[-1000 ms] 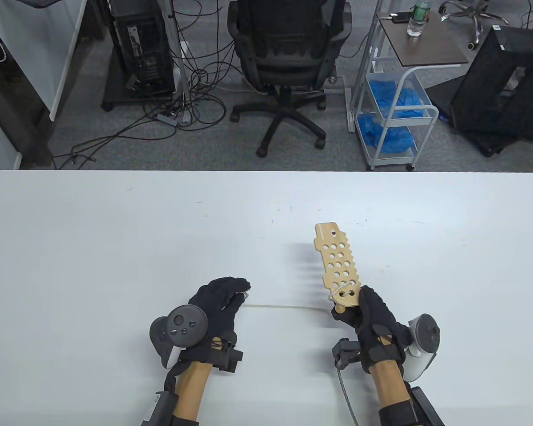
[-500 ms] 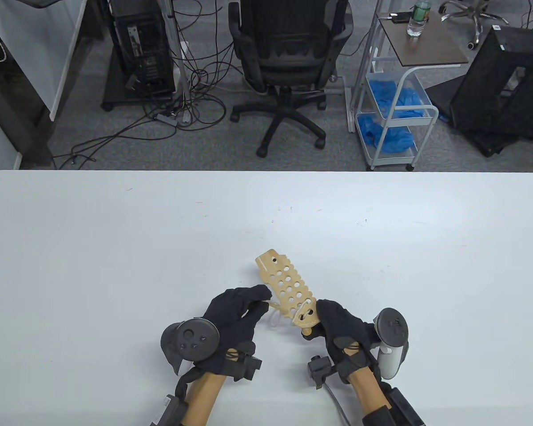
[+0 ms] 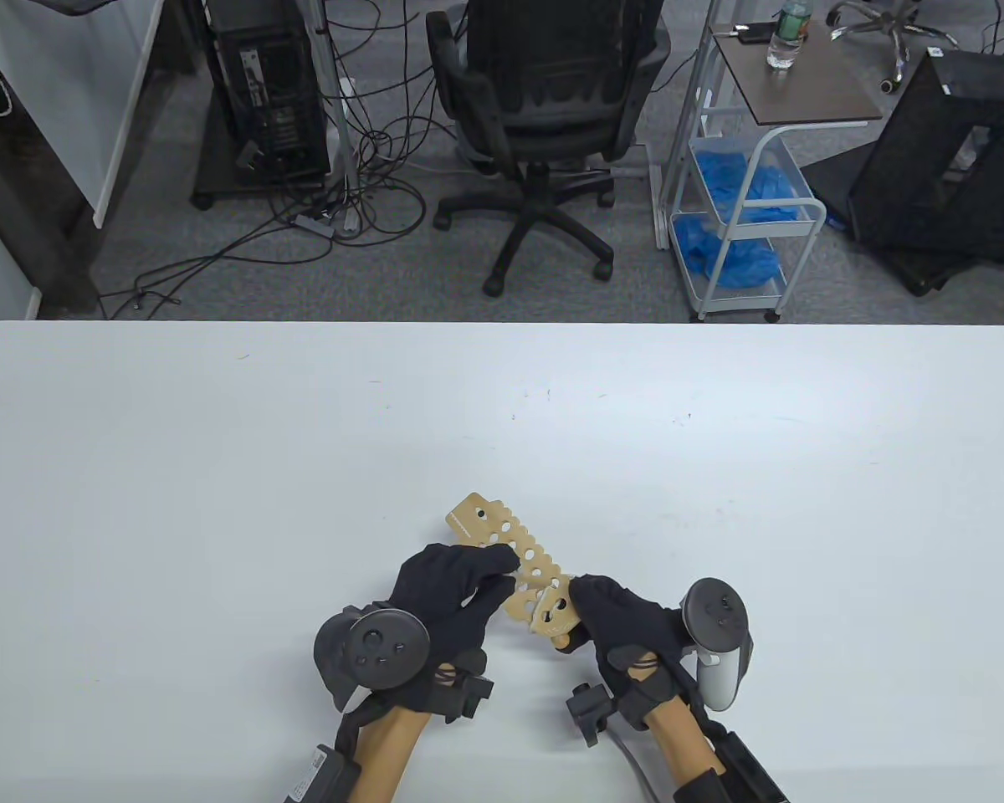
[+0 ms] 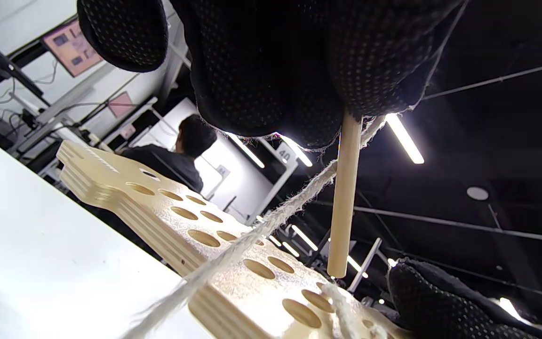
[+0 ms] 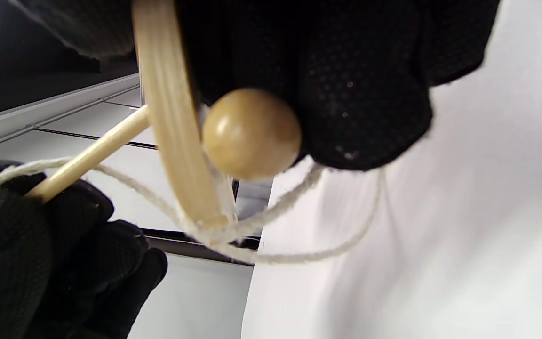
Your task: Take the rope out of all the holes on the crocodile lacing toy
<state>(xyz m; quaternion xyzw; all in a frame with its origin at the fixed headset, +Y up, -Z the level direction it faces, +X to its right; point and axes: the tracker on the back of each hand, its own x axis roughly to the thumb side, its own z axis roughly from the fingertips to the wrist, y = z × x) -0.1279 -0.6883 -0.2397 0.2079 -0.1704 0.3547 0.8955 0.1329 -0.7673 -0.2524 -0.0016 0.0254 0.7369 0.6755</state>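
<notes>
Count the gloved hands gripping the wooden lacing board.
1: the right hand grips the lacing board at its near end. The left hand pinches the rope's wooden needle instead.

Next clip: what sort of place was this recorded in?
Most likely an office or lab workspace. Beyond the white table stand an office chair, a computer tower amid loose cables on grey carpet, and a cart holding blue gloves.

White table (image 3: 217, 468), rounded far corner, faint dark specks, a board's shadow
</notes>
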